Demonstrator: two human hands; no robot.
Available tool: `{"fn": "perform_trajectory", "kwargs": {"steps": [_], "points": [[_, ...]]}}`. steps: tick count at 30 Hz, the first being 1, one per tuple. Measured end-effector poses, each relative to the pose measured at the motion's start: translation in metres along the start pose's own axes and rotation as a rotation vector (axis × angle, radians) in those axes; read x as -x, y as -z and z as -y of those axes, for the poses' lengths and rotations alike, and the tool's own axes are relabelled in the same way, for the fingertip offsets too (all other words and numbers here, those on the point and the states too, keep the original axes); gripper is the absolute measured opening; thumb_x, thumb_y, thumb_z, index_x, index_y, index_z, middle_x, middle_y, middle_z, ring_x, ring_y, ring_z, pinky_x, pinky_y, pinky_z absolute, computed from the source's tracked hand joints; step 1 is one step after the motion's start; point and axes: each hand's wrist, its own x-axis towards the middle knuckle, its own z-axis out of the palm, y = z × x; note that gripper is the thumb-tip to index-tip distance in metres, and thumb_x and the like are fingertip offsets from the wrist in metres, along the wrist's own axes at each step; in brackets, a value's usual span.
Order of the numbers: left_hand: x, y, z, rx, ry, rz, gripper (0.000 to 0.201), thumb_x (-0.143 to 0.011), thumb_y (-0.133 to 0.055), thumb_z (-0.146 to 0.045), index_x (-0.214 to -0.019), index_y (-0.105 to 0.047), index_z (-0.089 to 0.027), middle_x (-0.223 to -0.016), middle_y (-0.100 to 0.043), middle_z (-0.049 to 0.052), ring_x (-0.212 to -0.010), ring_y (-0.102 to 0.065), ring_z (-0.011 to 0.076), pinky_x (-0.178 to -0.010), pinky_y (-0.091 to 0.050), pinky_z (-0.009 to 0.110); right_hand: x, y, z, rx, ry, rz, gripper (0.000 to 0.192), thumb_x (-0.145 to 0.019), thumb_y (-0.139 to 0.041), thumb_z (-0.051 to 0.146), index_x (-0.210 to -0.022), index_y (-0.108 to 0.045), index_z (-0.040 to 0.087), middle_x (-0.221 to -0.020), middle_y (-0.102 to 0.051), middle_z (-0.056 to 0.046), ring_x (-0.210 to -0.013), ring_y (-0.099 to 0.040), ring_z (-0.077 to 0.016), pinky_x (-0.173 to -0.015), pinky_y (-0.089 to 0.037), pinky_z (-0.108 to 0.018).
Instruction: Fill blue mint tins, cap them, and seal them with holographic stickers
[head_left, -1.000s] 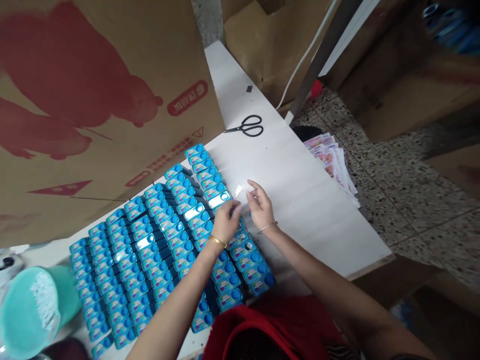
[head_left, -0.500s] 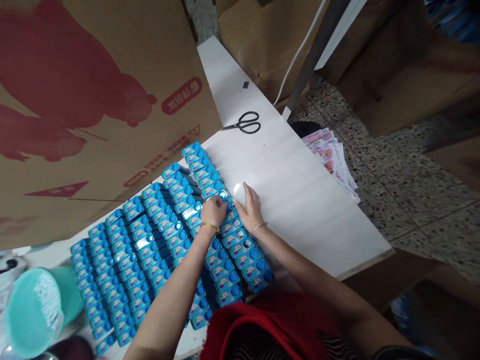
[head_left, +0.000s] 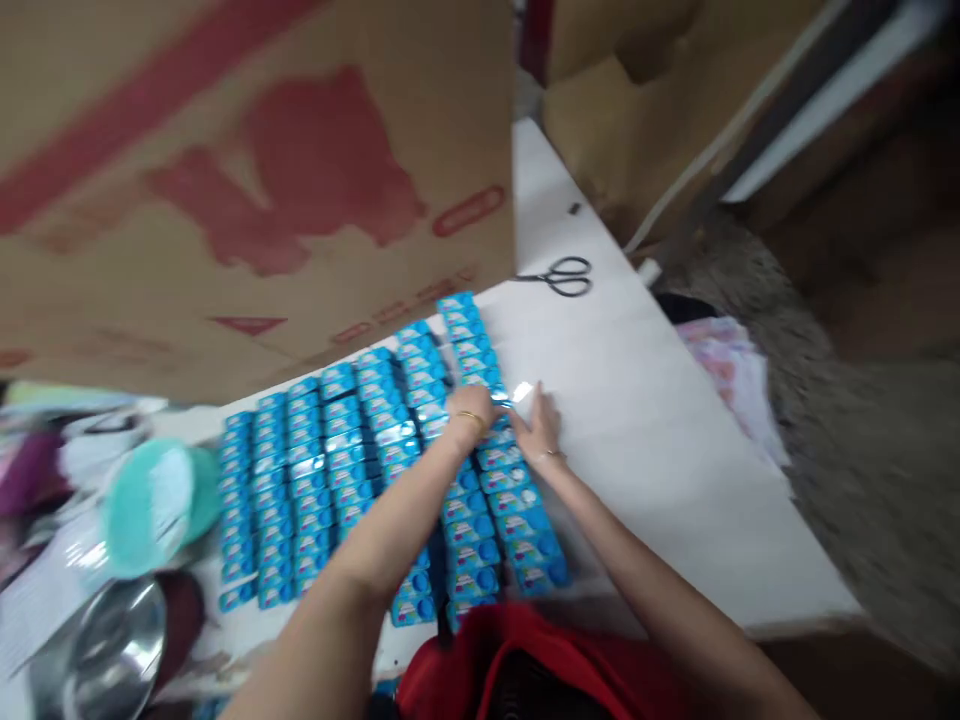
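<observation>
Small blue printed boxes (head_left: 349, 445) stand in several close rows on the white table. My left hand (head_left: 472, 405) is closed over the rightmost row, fingertips together at a box's right end; anything between them is hidden. My right hand (head_left: 538, 430) lies beside that row with thumb and fingers apart, its thumb close to the same box. In that row, boxes nearer me show round openings with pale contents, too blurred to name.
A big cardboard box (head_left: 360, 170) stands behind the rows. Black scissors (head_left: 566, 277) lie on the table (head_left: 645, 430). At left are a turquoise tub (head_left: 127, 510) with white bits and a metal bowl (head_left: 124, 640). Printed sheets (head_left: 731, 375) are beyond the right edge.
The camera view has swung left, so everything sits further right and looks blurred. Both hands stay at about the same place on the rightmost row.
</observation>
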Motion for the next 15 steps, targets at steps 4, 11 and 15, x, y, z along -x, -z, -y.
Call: {"fn": "perform_trajectory", "kwargs": {"steps": [4, 11, 15], "points": [[0.061, -0.055, 0.046, 0.365, -0.247, -0.202, 0.044, -0.085, -0.056, -0.051, -0.112, -0.065, -0.017, -0.104, -0.069, 0.011, -0.098, -0.065, 0.0226, -0.084, -0.052, 0.031, 0.056, 0.024, -0.015, 0.010, 0.183, -0.175, 0.087, -0.084, -0.037, 0.067, -0.148, -0.027, 0.009, -0.146, -0.037, -0.028, -0.139, -0.031, -0.0413, -0.108, -0.028, -0.061], [0.236, -0.179, 0.310, 0.902, 0.298, -0.887, 0.043, -0.083, -0.060, -0.037, -0.120, -0.056, -0.018, -0.099, -0.066, 0.008, -0.085, -0.063, 0.0174, -0.077, -0.053, 0.031, 0.168, -0.017, 0.063, -0.161, 0.424, 0.193, 0.064, -0.082, -0.049, 0.064, -0.127, -0.056, 0.019, -0.120, -0.061, -0.020, -0.114, -0.057, -0.0367, -0.097, -0.045, -0.057], [0.336, -0.244, 0.505, 0.777, 0.958, -0.895, 0.046, -0.081, -0.056, -0.032, -0.122, -0.053, -0.010, -0.098, -0.066, 0.013, -0.084, -0.065, 0.0214, -0.080, -0.052, 0.035, 0.242, -0.113, 0.176, -0.350, 0.304, 0.697, 0.050, -0.083, -0.052, 0.057, -0.116, -0.062, 0.020, -0.107, -0.067, -0.013, -0.092, -0.066, -0.0253, -0.078, -0.056, -0.040]]}}
